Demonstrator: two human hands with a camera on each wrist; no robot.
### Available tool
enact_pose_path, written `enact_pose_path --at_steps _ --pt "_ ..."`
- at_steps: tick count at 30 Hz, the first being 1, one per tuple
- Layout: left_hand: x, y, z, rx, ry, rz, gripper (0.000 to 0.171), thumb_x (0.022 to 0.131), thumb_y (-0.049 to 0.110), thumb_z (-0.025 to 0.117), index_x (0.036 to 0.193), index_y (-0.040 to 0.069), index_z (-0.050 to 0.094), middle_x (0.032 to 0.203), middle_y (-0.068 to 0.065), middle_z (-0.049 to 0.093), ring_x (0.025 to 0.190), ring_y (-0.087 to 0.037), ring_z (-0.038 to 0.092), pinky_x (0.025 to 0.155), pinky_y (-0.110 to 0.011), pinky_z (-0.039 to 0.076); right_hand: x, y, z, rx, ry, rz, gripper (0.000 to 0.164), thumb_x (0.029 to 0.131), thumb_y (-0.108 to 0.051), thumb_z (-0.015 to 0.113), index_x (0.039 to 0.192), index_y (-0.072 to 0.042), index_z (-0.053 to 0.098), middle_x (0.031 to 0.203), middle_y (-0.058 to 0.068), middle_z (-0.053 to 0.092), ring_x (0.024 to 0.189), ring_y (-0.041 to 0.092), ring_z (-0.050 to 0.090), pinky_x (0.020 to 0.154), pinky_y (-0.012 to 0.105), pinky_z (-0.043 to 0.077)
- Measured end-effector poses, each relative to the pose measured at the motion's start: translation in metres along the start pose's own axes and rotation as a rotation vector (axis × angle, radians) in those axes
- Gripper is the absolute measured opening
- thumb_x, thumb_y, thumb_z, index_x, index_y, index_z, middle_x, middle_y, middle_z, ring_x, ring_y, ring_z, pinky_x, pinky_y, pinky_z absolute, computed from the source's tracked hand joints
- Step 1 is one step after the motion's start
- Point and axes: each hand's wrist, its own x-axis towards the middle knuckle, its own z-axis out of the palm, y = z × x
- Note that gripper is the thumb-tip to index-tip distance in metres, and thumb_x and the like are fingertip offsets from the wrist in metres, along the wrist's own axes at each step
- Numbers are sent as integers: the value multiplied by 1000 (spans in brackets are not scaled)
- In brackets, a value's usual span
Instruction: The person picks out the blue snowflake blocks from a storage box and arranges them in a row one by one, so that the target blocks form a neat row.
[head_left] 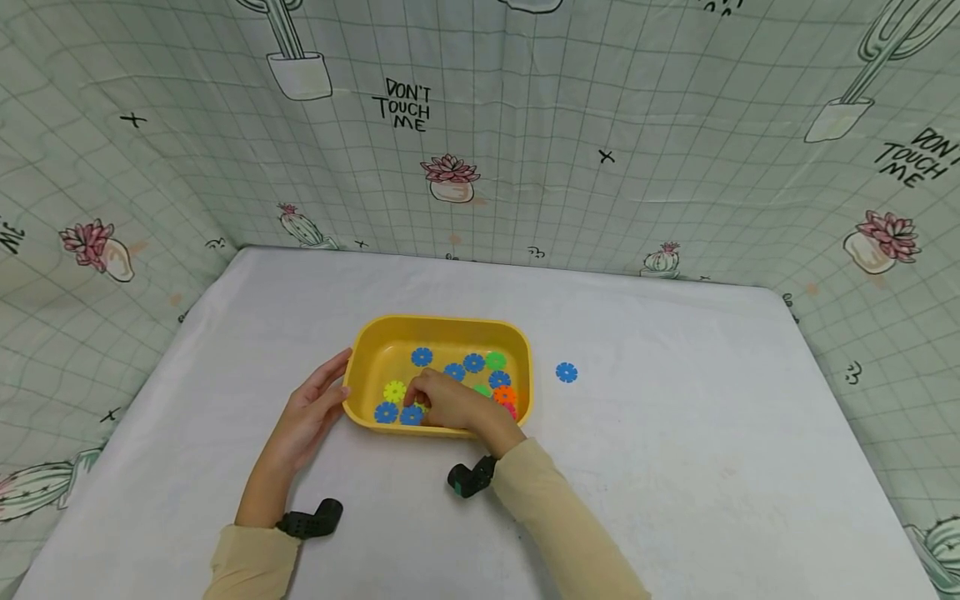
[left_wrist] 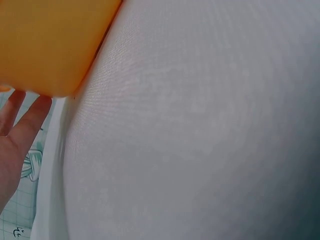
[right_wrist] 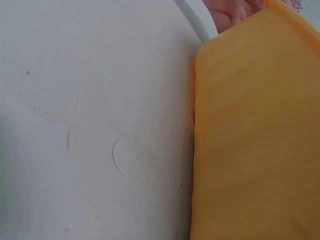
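Note:
A yellow plastic basin (head_left: 437, 324) stands on the white table in the head view. Inside lie several notched, flower-shaped plastic discs, among them a blue disc (head_left: 422, 357), a yellow-green disc (head_left: 394, 391), a green disc (head_left: 495, 361) and an orange disc (head_left: 505, 395). My left hand (head_left: 306, 417) rests its fairly straight fingers against the basin's left end; the left wrist view shows these fingers (left_wrist: 31, 120) touching the wall. Reaching over the near rim, my right hand (head_left: 450, 400) points bent fingers down among the discs. Whether it pinches one is hidden.
One loose blue disc (head_left: 566, 372) lies on the white tablecloth (head_left: 675, 450), right of the basin. A patterned cloth (head_left: 525, 167) hangs behind and at both sides of the table. Each wrist wears a black camera, such as the left wrist camera (head_left: 315, 520).

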Motion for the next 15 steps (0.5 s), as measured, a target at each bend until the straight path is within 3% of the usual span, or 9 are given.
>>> enact_pose_path --at_steps 15 --pt "0 0 0 -6 0 -4 55 96 15 49 147 10 27 152 -14 25 113 2 49 90 -11 45 -1 -3 0 36 30 20 22 79 -2 71 97 -9 60 87 0 48 82 14 43 71 19 39"
